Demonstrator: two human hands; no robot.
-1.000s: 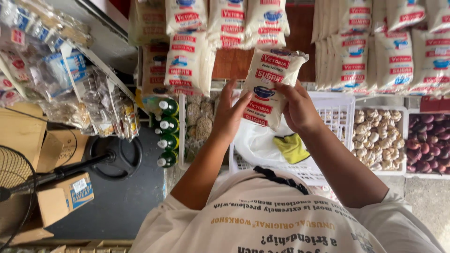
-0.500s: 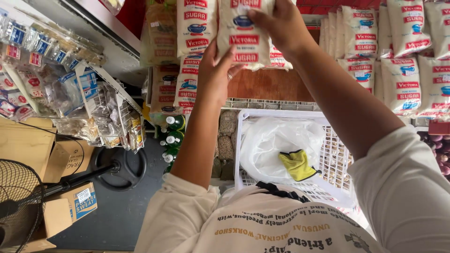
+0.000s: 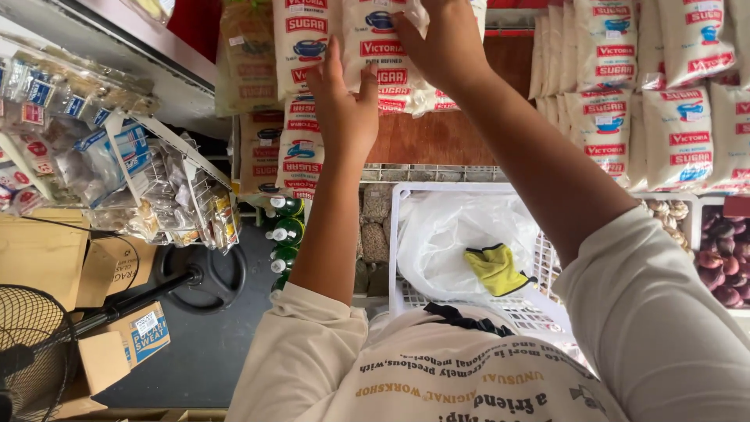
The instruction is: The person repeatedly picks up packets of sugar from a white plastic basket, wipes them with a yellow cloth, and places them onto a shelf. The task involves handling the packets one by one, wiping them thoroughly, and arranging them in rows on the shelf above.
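Both my arms reach up to a shelf of stacked sugar bags. My right hand (image 3: 439, 41) grips the top of a white sugar bag with red lettering (image 3: 384, 55) and holds it against the stack. My left hand (image 3: 341, 103) lies flat with fingers spread against that bag's lower left side. More bags of the same kind (image 3: 301, 144) sit to the left and below. Below my arms stands a white plastic crate (image 3: 396, 234) with a white plastic bag (image 3: 457, 234) and a yellow glove (image 3: 494, 268) inside.
Further rows of sugar bags (image 3: 641, 117) fill the shelf to the right. Green bottles (image 3: 285, 230) stand below the shelf. A wire rack of small packets (image 3: 117, 172) hangs at left, above cardboard boxes (image 3: 117, 344) and a floor fan (image 3: 31, 352). Purple onions (image 3: 723, 258) lie at far right.
My hands have raised the sugar bag from in front of my chest up to the shelf stack. The left hand has shifted from gripping it to pressing flat on its side.
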